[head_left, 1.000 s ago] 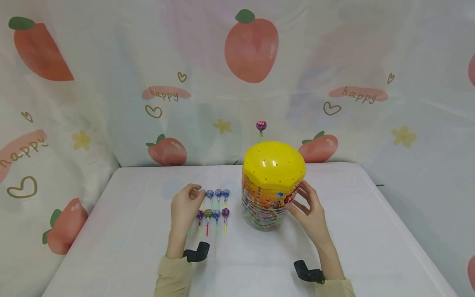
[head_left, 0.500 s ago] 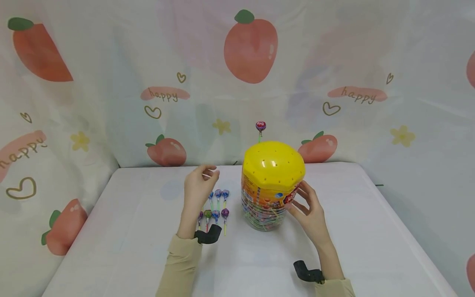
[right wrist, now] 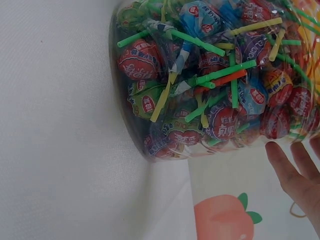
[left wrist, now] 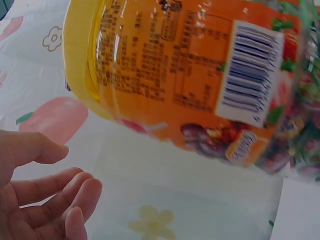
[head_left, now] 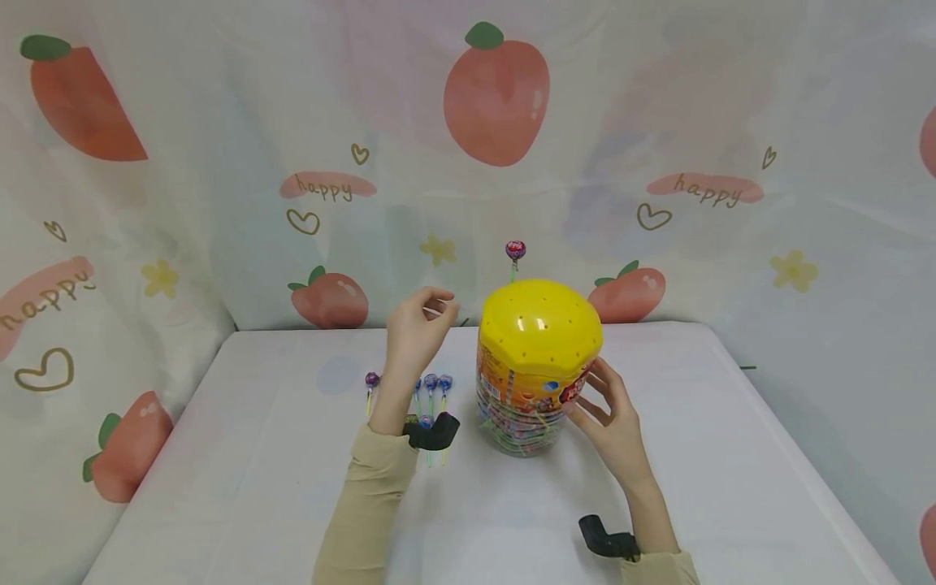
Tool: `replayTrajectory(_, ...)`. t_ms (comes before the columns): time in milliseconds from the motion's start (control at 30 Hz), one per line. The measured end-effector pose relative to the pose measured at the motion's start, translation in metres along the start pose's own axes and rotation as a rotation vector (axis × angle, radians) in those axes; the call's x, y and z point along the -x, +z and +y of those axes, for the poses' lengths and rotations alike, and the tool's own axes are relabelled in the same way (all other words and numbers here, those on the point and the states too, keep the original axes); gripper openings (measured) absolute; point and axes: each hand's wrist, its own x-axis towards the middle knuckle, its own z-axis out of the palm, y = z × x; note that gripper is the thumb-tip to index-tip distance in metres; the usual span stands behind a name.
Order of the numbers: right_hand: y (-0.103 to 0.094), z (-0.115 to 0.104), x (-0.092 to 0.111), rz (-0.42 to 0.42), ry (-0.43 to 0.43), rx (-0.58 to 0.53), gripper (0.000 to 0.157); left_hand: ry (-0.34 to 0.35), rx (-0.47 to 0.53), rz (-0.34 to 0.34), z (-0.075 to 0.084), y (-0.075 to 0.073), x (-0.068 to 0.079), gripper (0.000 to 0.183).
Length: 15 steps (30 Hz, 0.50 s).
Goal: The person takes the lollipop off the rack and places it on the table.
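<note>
A clear jar [head_left: 522, 426] with a domed yellow lid [head_left: 541, 325] stands on the table; small holes dot the lid. Wrapped lollipops [right wrist: 220, 90] fill its clear part in the right wrist view. My right hand [head_left: 614, 422] rests fingertips and thumb against the jar's right side. Left of the jar, my left hand [head_left: 420, 329] is raised with bent, relaxed fingers and nothing between them. The orange label [left wrist: 165, 65] faces it in the left wrist view. A lollipop [head_left: 515, 250] stands upright at the lid's back edge; its stick's lower end is hidden.
Lollipops lie in rows on the white table left of the jar, among them a purple one [head_left: 371, 380] and a blue one [head_left: 446, 382]. My left forearm hides several. A fruit-print cloth [head_left: 497, 203] hangs behind the table.
My left hand has moved away from the lollipop rows, up and to the right, toward the jar's lid. The purple lollipop at the far left has come into view. My right hand stays against the jar.
</note>
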Motion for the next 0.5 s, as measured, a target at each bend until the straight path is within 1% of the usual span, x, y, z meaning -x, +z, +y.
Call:
replayTrajectory(133, 0.000, 0.000, 0.000, 0.006, -0.004, 0.002, 0.076, 0.016, 0.039, -0.015, 0.010, 0.005, -0.009, 0.024)
replayTrajectory(300, 0.000, 0.000, 0.000, 0.007, -0.005, 0.004, 0.076, 0.030, 0.125, -0.034, 0.023, 0.013, -0.020, 0.025)
replayTrajectory(500, 0.000, 0.000, 0.000, 0.006, -0.002, 0.007, 0.076, 0.031, 0.205, -0.040, 0.036, 0.021, -0.032, 0.023)
